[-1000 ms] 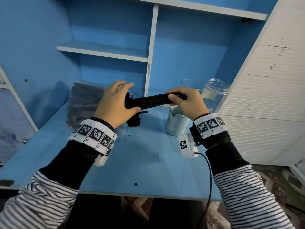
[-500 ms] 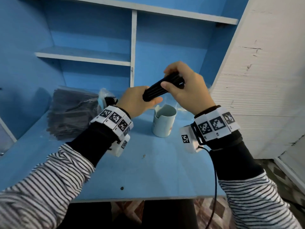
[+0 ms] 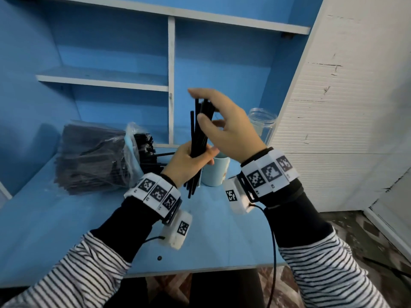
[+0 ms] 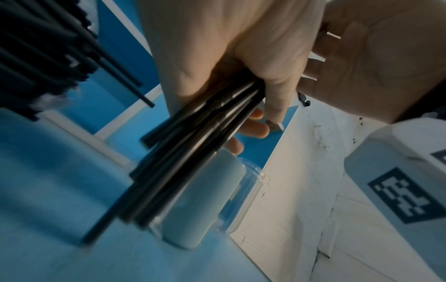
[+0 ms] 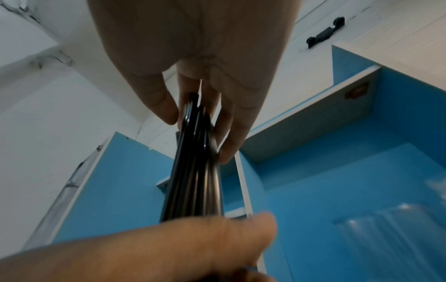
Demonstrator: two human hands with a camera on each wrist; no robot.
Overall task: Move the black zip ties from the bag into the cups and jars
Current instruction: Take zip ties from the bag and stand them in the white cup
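Note:
A bundle of black zip ties (image 3: 198, 134) stands nearly upright over the blue table. My left hand (image 3: 191, 161) grips its lower part, and the lower ends hang just left of the light blue cup (image 3: 215, 172). My right hand (image 3: 222, 121) holds the top of the bundle between thumb and nearly straight fingers. The left wrist view shows the bundle (image 4: 193, 143) slanting down in front of the cup (image 4: 205, 200). In the right wrist view the bundle (image 5: 193, 171) runs from my right fingers to my left hand (image 5: 169, 248). The clear plastic bag (image 3: 97, 156), full of zip ties, lies at the left.
A clear empty jar (image 3: 262, 123) stands behind the cup by the white cabinet side (image 3: 333, 130). Blue shelves (image 3: 102, 76) rise behind the table. A few loose ties (image 3: 160, 154) stick out of the bag's mouth toward my left hand. A black cable (image 3: 274, 252) hangs off the table's front edge.
The bundle has turned from slanted to nearly upright. My left hand has come down beside the cup, and my right hand has loosened from a full grip to a light hold at the top.

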